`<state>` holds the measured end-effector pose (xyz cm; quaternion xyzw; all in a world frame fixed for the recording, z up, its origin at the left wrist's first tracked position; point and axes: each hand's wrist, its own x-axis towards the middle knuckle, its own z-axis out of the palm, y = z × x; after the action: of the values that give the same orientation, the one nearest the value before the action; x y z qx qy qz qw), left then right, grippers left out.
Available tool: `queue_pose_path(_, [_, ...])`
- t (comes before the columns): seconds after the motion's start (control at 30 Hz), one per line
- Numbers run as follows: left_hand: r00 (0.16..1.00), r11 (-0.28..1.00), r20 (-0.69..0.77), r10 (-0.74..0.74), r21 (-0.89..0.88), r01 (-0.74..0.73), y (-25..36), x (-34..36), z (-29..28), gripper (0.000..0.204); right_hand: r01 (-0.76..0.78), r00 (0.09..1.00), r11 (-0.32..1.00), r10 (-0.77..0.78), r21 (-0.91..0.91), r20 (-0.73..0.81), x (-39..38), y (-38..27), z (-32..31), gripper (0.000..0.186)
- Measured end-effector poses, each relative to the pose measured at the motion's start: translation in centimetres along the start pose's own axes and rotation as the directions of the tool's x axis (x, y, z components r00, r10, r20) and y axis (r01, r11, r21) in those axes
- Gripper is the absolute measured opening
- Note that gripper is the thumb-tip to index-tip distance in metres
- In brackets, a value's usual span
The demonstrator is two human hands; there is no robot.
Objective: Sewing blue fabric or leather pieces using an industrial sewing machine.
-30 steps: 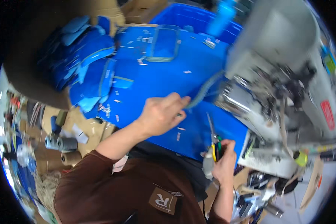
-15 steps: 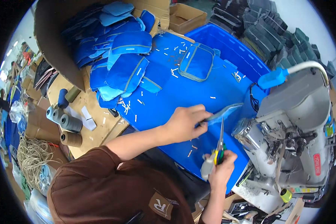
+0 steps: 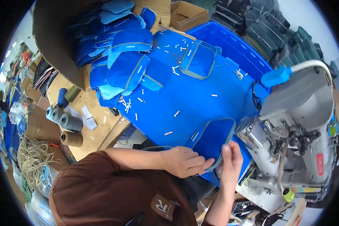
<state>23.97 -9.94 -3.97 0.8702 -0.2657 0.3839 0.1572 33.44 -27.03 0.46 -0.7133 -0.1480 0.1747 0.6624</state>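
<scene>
A blue fabric pouch piece with grey-green edging and rounded corners lies in front of me, tilted over the near part of the blue work surface. My left hand is closed on its near edge, thumb and fingers together. At the right edge, the fingers of my right hand pinch the edging, slightly blurred. The scissors do not show; part of something pale is half hidden beside the right palm. A similar finished-looking blue pouch piece lies farther back on the surface.
A sewing machine stands close on the right. A pile of blue pouch pieces lies at the left. Beyond are a blue crate and a cardboard box. Thread cones stand left; small white scraps are scattered about.
The pouch piece has come down nearer to me and turned its broad face up. The scissors have gone from sight, and my right hand has moved up to the piece's edge.
</scene>
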Motion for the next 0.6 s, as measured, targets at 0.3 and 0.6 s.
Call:
queue_pose_path(0.3, [0.935, 0.928, 0.285, -0.212, -0.24, 0.284, -8.6, 7.6, -7.5, 0.046, 0.3, 0.934, 0.906, -0.216, -0.297, 0.284, -0.7, -3.9, -0.3, 0.008])
queue_pose_path(0.6, [0.705, 0.392, 0.599, -0.38, -0.586, 0.709, -7.9, 7.7, -9.0, 0.018, 0.158, 0.969, 0.957, -0.102, -0.244, 0.225, -1.9, -5.3, -1.6, 0.009])
